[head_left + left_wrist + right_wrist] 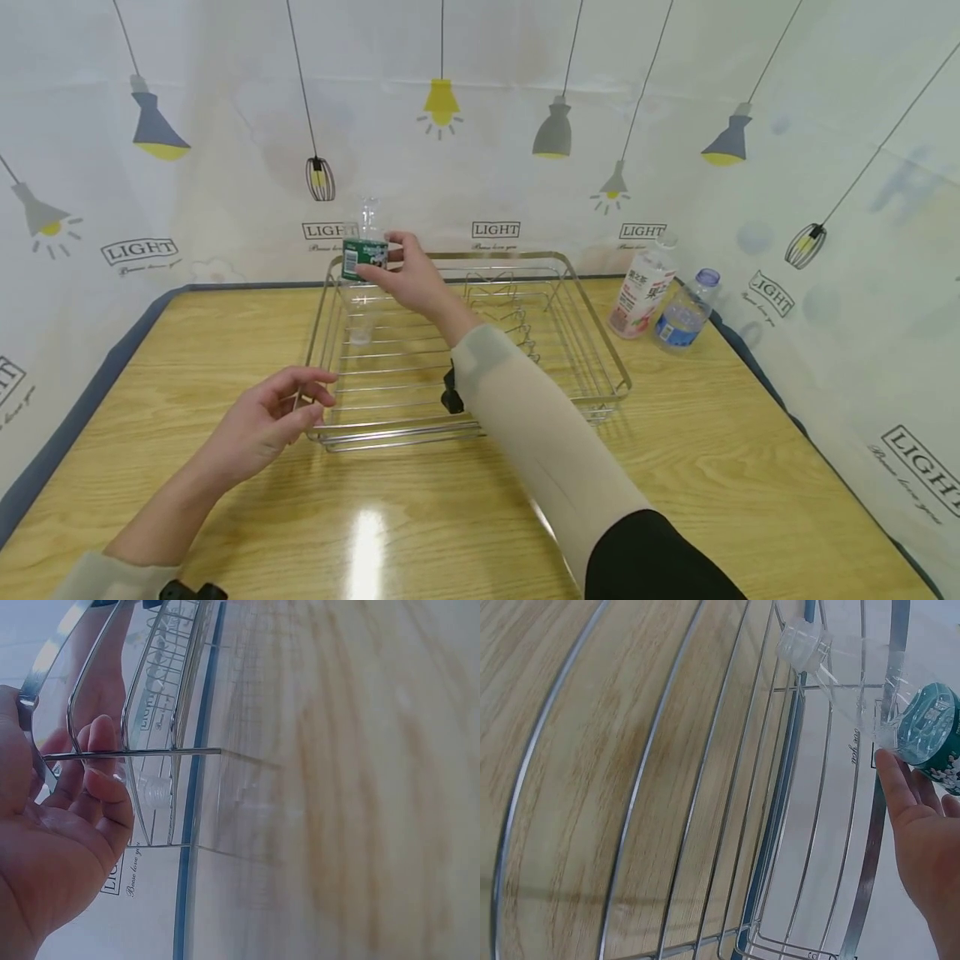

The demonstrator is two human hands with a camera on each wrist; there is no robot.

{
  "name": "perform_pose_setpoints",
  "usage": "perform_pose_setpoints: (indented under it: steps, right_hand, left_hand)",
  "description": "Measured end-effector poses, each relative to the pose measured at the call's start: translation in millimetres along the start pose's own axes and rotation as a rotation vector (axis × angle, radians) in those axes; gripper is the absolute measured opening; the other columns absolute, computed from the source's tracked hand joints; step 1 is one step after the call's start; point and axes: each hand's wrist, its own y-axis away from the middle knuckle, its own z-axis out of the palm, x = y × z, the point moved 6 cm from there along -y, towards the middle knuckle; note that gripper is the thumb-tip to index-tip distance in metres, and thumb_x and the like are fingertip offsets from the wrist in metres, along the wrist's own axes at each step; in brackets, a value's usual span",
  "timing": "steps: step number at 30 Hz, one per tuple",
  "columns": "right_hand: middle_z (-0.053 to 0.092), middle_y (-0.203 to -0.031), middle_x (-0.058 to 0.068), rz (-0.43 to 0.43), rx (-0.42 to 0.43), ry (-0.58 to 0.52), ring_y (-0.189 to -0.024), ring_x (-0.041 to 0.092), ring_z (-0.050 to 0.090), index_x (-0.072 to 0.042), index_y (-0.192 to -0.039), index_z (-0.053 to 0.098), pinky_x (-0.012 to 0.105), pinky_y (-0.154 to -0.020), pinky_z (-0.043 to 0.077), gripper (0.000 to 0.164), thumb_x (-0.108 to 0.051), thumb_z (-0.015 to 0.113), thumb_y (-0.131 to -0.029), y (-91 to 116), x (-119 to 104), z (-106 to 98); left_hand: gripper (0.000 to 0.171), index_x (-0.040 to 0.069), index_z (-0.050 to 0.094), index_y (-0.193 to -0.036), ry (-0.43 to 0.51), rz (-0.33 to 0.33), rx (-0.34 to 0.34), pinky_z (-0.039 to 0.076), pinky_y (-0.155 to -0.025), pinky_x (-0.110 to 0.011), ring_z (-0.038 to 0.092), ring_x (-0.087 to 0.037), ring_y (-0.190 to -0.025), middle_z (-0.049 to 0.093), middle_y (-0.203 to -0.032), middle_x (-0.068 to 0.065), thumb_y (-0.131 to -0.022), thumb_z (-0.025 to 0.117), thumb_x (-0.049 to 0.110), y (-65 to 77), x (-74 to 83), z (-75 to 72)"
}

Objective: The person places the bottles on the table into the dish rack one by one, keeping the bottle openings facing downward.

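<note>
My right hand (408, 271) grips a clear plastic bottle (855, 682) around its green label (365, 259). The bottle is upside down, its neck pointing down inside the back left part of a metal wire dish rack (405, 435). In the right wrist view the fingertips lie along the label's edge. At the rack's front left corner, my left hand (273, 417) holds the rim with thumb and bent fingers. Rack wires cross these fingers (105, 735) in the left wrist view.
Right of the rack stand a white and pink labelled bottle (641, 287) and a short clear bottle with a purple cap (686, 312). The wooden table (420, 517) is bounded behind by a lamp-printed cloth (510, 67). A wire holder (498, 292) rises inside the rack.
</note>
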Motion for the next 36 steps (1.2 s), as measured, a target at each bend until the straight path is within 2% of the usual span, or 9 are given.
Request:
perform_pose_setpoints:
  steps: [8,16,26,31,36]
  right_hand:
    - [0.056,-0.152,0.012,0.008,-0.028,0.008,-0.118,0.023,0.07,-0.019,-0.171,0.027,0.035,-0.097,0.062,0.087,-0.046,0.077,-0.104,-1,2,5]
    - [0.056,-0.153,0.011,-0.011,0.031,-0.018,-0.126,0.024,0.067,-0.02,-0.17,0.028,0.036,-0.1,0.062,0.085,-0.045,0.075,-0.105,-3,0,2]
    - [0.057,-0.156,0.013,-0.021,0.053,-0.031,-0.131,0.025,0.066,-0.018,-0.172,0.023,0.036,-0.105,0.061,0.086,-0.04,0.074,-0.106,-5,0,7]
    - [0.056,-0.158,0.014,-0.018,0.049,-0.04,-0.136,0.026,0.065,-0.019,-0.173,0.02,0.036,-0.105,0.061,0.087,-0.039,0.073,-0.107,-7,1,13]
    - [0.056,-0.157,0.015,-0.011,0.058,-0.021,-0.137,0.028,0.065,-0.018,-0.174,0.018,0.036,-0.106,0.061,0.091,-0.033,0.076,-0.106,-9,1,16]
  left_hand:
    - [0.034,0.01,0.063,-0.145,-0.004,0.01,0.008,0.059,-0.071,-0.029,0.072,-0.012,-0.093,0.071,-0.116,-0.003,-0.11,0.066,0.01,0.2,0.2,0.3]
    - [0.033,0.01,0.064,-0.143,-0.001,0.021,0.014,0.059,-0.071,-0.029,0.072,-0.013,-0.093,0.072,-0.114,-0.003,-0.11,0.066,0.01,-0.3,1.4,0.8]
    - [0.033,0.01,0.064,-0.143,-0.003,0.029,0.017,0.059,-0.072,-0.029,0.072,-0.013,-0.093,0.072,-0.113,-0.002,-0.11,0.065,0.009,0.6,1.1,1.1]
    - [0.035,0.007,0.061,-0.145,0.006,0.019,0.015,0.059,-0.071,-0.029,0.072,-0.012,-0.094,0.073,-0.114,0.0,-0.111,0.065,0.01,1.6,0.4,0.4]
    - [0.035,0.006,0.06,-0.146,0.007,0.012,0.007,0.059,-0.071,-0.029,0.072,-0.012,-0.095,0.073,-0.115,-0.001,-0.112,0.064,0.012,1.9,1.0,0.4]
